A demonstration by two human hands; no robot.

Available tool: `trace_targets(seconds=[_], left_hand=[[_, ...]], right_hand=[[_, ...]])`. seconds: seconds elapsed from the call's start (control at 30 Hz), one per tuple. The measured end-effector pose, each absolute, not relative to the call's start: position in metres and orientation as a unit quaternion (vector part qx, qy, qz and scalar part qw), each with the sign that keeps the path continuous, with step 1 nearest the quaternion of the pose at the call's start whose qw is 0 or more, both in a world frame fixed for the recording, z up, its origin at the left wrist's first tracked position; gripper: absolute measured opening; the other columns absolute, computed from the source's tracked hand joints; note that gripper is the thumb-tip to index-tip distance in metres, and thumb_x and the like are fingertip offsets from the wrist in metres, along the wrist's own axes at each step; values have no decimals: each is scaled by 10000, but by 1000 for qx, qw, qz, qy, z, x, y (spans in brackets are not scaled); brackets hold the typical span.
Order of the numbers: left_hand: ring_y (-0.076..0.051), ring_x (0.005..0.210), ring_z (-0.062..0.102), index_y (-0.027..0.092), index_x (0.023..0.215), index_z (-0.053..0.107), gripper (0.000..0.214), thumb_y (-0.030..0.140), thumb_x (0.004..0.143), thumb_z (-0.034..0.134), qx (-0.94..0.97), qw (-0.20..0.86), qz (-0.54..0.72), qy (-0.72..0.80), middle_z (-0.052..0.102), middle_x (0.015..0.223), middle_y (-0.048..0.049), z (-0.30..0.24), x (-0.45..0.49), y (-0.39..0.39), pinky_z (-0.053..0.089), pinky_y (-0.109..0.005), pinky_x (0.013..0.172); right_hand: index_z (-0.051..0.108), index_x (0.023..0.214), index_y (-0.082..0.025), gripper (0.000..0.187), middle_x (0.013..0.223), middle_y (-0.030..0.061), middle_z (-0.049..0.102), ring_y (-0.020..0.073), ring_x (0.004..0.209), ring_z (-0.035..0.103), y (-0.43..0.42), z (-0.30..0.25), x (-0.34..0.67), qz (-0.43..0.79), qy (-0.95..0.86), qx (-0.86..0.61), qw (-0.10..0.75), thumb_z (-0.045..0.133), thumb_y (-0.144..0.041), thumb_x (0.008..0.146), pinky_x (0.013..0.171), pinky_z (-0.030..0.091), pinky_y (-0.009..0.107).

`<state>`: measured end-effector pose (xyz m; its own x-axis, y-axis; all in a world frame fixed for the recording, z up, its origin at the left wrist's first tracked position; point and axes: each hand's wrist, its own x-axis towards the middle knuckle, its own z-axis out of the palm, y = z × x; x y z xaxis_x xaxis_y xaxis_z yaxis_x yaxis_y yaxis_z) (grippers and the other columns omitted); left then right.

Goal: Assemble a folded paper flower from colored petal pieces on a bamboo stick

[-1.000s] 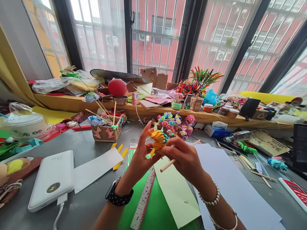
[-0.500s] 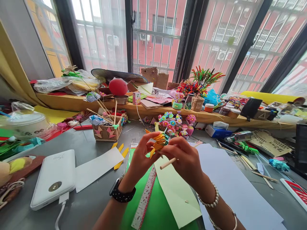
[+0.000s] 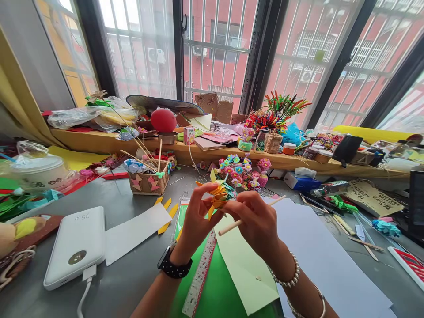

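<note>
Between my hands is a folded paper flower (image 3: 219,194) with orange-yellow and teal pointed petals. My left hand (image 3: 195,216) is closed around its left side, fingertips and thumb pressed on the paper. My right hand (image 3: 256,218) pinches the flower's lower right edge with thumb and finger. The same hand also holds a thin wooden stick (image 3: 230,228), which runs crosswise through its fingers and sticks out on both sides. Under the hands lie a pale green paper sheet (image 3: 247,274), a patterned ruler (image 3: 200,276) and a green mat (image 3: 218,293).
A white power bank (image 3: 75,247) with a cable and a white paper strip (image 3: 139,232) lie left. Yellow strips (image 3: 168,218) sit near the strip's end. Behind stands a small basket (image 3: 149,183) with sticks. White paper (image 3: 318,260) covers the right side. Crocheted flowers (image 3: 238,170) stand ahead.
Both hands stay on the paper flower, which has turned slightly. The wooden stick has shifted a little in my right hand. My left wrist has moved slightly to the right.
</note>
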<state>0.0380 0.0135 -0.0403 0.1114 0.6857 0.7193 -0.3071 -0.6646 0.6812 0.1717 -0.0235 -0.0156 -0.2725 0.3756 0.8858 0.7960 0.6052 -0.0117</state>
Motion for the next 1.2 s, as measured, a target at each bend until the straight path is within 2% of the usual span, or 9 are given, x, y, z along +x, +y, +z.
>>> trace_targets(seconds=[0.1, 0.3, 0.4, 0.53, 0.7, 0.87, 0.97, 1.1, 1.2], left_hand=[[-132, 805, 604, 251, 1038, 462, 386, 149, 709, 635, 644, 382, 646, 149, 537, 984, -28, -39, 39, 12, 521, -251, 696], [-120, 813, 600, 272, 1030, 497, 383, 134, 704, 643, 637, 398, 647, 130, 525, 1031, -17, -41, 39, 14, 514, -231, 689], [-123, 823, 601, 284, 1036, 507, 398, 130, 699, 650, 634, 431, 629, 127, 545, 1012, -11, -40, 37, 13, 513, -228, 698], [-142, 818, 610, 277, 1107, 479, 450, 182, 703, 652, 616, 485, 606, 138, 539, 1043, -39, -40, 35, 15, 528, -260, 705], [-114, 701, 616, 287, 1101, 476, 446, 219, 699, 656, 560, 512, 625, 182, 553, 1022, -26, -42, 32, 19, 545, -292, 685], [-86, 624, 595, 293, 1058, 512, 418, 247, 676, 676, 524, 535, 633, 199, 585, 929, 8, -38, 28, 20, 533, -258, 642], [-75, 625, 590, 295, 1044, 526, 422, 222, 662, 689, 508, 557, 628, 192, 584, 934, 14, -37, 28, 20, 528, -237, 648], [-88, 635, 609, 296, 1080, 520, 461, 205, 662, 690, 519, 587, 591, 192, 587, 965, -1, -37, 29, 21, 529, -249, 663], [-103, 694, 623, 304, 1095, 520, 478, 190, 663, 690, 529, 601, 569, 190, 580, 1026, -12, -38, 29, 21, 526, -242, 678]], right_hand=[[653, 749, -222, 216, 681, 3, 516, 69, 511, 430, -24, -16, 173, -244, -756, -400, 458, 465, -187, 849, 460, 330, 196], [643, 723, -225, 179, 676, -8, 503, 62, 506, 417, -23, -13, 174, -230, -763, -399, 453, 506, -183, 829, 460, 334, 189], [636, 732, -223, 163, 697, -5, 511, 69, 536, 462, -22, -11, 175, -197, -768, -395, 464, 509, -183, 826, 477, 359, 191], [590, 825, -213, 105, 785, 21, 538, 113, 664, 539, -24, -4, 179, -85, -779, -389, 484, 486, -218, 832, 526, 420, 211], [530, 981, -192, 236, 873, 56, 553, 147, 760, 537, -25, 6, 190, -26, -757, -392, 522, 314, -185, 886, 676, 456, 287], [594, 957, -209, 217, 865, 36, 632, 150, 752, 576, -22, 8, 197, 30, -762, -411, 500, 398, -263, 880, 658, 447, 259], [601, 1006, -217, 292, 866, 34, 635, 155, 798, 565, -23, 10, 197, 38, -776, -407, 480, 332, -266, 902, 718, 433, 279], [595, 1000, -220, 233, 712, 2, 608, 127, 655, 554, -25, 11, 195, 92, -786, -417, 446, 397, -250, 881, 625, 437, 249], [581, 867, -201, 120, 650, -10, 588, 114, 581, 542, -24, 8, 192, 141, -780, -435, 428, 480, -260, 842, 551, 439, 226]])
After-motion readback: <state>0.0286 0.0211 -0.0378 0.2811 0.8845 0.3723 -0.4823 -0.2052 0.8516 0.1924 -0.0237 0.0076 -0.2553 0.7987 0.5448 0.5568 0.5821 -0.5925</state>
